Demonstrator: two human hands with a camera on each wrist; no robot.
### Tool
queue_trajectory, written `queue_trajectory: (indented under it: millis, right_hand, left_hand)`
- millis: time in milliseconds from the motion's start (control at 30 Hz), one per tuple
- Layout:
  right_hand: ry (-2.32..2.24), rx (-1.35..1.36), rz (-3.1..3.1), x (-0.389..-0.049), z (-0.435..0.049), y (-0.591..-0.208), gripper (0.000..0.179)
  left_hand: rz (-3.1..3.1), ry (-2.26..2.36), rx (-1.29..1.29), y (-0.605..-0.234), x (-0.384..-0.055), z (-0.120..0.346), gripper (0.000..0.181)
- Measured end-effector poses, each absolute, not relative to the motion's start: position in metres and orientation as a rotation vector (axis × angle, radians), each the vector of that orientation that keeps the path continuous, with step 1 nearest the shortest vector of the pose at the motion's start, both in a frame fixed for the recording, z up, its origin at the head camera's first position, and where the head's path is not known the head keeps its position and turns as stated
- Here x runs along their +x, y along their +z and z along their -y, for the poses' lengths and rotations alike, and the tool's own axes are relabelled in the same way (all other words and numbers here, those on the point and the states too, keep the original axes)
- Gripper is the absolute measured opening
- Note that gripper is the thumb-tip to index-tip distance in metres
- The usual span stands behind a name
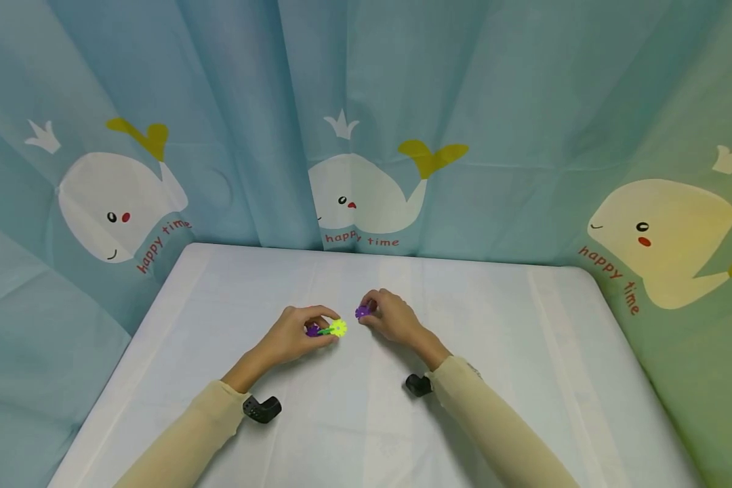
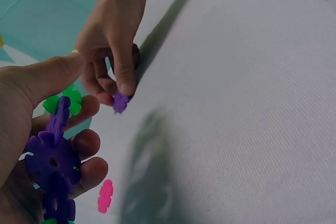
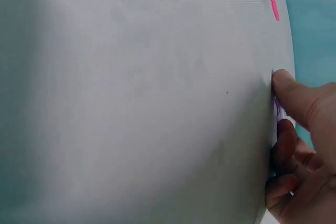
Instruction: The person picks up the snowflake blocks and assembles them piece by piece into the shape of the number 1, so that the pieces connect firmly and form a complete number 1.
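My left hand (image 1: 293, 335) holds a chain of joined flower-shaped plastic discs, with a yellow disc (image 1: 338, 328) at the fingertips. In the left wrist view, purple discs (image 2: 42, 156) slot together across the palm, and a green disc (image 2: 74, 98) sits by the thumb. To the right, and a little apart, my right hand (image 1: 396, 318) pinches a single purple disc (image 1: 362, 312) between thumb and fingers, low over the table. Most of that disc is hidden by the fingers in the right wrist view.
A pink disc (image 2: 105, 196) lies on the white-covered table (image 1: 494, 352), hidden in the head view. Black wrist devices (image 1: 262, 409) hang at both sleeves. A blue curtain (image 1: 512, 203) with printed whales closes off the back and sides.
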State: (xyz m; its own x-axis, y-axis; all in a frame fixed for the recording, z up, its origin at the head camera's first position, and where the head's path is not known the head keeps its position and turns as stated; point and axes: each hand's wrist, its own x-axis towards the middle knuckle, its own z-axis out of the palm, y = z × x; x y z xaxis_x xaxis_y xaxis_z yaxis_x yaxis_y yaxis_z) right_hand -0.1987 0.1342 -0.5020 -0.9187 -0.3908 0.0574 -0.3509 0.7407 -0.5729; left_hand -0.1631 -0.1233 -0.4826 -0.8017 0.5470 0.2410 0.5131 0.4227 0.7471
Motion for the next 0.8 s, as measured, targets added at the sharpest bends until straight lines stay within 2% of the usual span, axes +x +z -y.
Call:
queue_trajectory:
  millis: [200,800]
  right_hand:
    - [-1.164,-0.676,-2.802,-0.193,-0.148,-0.503,0.027]
    - [-1.547,-0.627,-2.671,-0.151,-0.177,-0.48,0.028]
  left_hand:
    - [-2.631,1.343,0.984,-0.481,-0.165,0.119,0.032]
    - [-2.577,1.243,1.073,-0.472,-0.171,0.101,0.032]
